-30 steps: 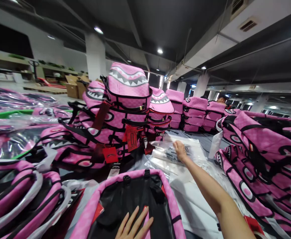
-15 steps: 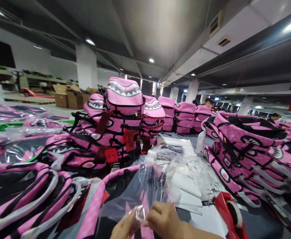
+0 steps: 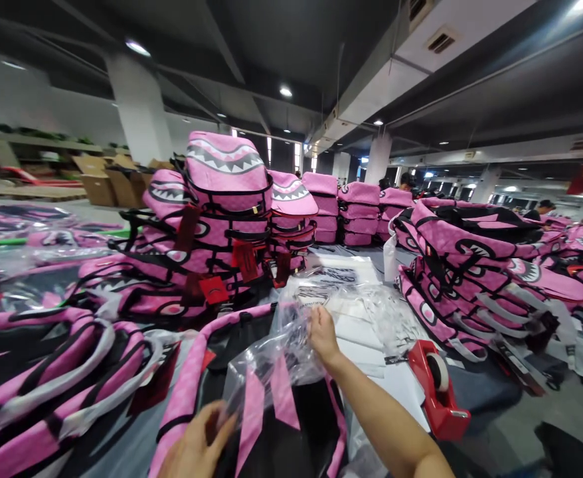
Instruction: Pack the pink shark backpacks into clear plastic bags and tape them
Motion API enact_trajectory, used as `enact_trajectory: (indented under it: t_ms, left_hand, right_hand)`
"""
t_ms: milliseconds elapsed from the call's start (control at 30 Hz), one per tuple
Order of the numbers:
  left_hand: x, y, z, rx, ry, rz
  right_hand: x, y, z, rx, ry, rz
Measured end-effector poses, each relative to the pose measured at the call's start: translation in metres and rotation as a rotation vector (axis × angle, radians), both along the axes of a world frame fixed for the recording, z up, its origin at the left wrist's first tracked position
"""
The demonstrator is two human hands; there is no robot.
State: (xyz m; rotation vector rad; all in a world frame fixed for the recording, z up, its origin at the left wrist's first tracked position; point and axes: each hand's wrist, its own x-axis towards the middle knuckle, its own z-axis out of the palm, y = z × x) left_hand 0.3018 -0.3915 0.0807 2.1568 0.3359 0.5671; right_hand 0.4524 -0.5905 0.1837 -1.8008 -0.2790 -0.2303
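A clear plastic bag (image 3: 266, 358) stretches between my two hands, above a pink and black backpack (image 3: 316, 411) lying in front of me. My left hand (image 3: 199, 438) pinches the bag's near corner at lower left. Farther out, my right hand (image 3: 323, 335) has its fingers closed on the bag's other side, where the film is bunched. Through the film I see the backpack's pink stripes and black panel. Right of my right forearm is a red tape dispenser (image 3: 438, 392) with a white roll. White sheets (image 3: 404, 392) lie between it and the backpack.
Stacked pink shark-mouth backpacks (image 3: 226, 166) rise ahead, with another stack (image 3: 471, 265) at right. More backpacks with wrapped handles (image 3: 82, 392) lie at left. Printed plastic bags (image 3: 336, 279) cover the table's middle. Cardboard boxes (image 3: 97, 182) stand behind at left; a person (image 3: 543, 209) is far right.
My hands, close together before, have moved apart: the right went forward and the left toward lower left. The plastic bag is now spread between them. The view has shifted right and down.
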Motion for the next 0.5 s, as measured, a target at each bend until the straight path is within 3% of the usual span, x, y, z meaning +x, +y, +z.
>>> enact_trajectory:
  t_ms: [100, 200, 267, 333, 400, 500]
  left_hand:
    - [-0.005, -0.018, 0.033, 0.370, -0.341, 0.116]
    - [0.013, -0.030, 0.056, 0.502, -0.435, 0.221]
    - [0.033, -0.025, 0.060, 0.459, -0.363, 0.246]
    - [0.051, -0.011, 0.055, 0.409, -0.293, 0.154]
    - [0.061, 0.002, 0.050, 0.385, -0.271, 0.038]
    - [0.062, 0.015, 0.051, 0.363, -0.297, 0.044]
  right_hand:
    - [-0.010, 0.006, 0.012, -0.015, -0.075, 0.065]
    - [-0.041, 0.008, 0.026, -0.148, -0.229, 0.269]
    - [-0.059, 0.002, 0.032, -0.271, -0.330, 0.391]
    - [-0.067, -0.008, 0.029, -0.414, -0.435, 0.409]
    - [-0.066, -0.023, 0.020, -0.619, -0.569, 0.355]
    - [-0.048, -0.052, 0.001, -0.967, -0.654, 0.137]
